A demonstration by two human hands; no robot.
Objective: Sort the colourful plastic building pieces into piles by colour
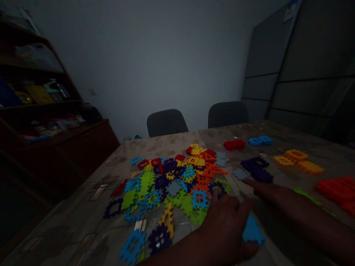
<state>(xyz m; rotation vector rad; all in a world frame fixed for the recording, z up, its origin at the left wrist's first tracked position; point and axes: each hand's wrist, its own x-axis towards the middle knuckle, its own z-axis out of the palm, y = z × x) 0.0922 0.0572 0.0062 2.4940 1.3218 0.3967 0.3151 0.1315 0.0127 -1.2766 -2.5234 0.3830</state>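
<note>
Interlocking plastic pieces in many colours lie in a spread pile on the table. My left hand (224,225) is over the pile's right edge, its index finger at a dark purple piece (217,187) beside a green curved one. Its fingers are apart; a blue piece (253,229) shows by the thumb. To the right, my right hand (266,192) reaches low over the table, fingertips beside a grey piece (240,173); most of its fingers are hidden. Beyond it sits a purple stack (257,169).
Sorted groups stand on the table (97,207): red (234,144), blue (260,140), yellow-orange (298,161) and orange-red (338,190). Two chairs (167,122) are behind the far edge. A shelf unit (102,136) stands at the left.
</note>
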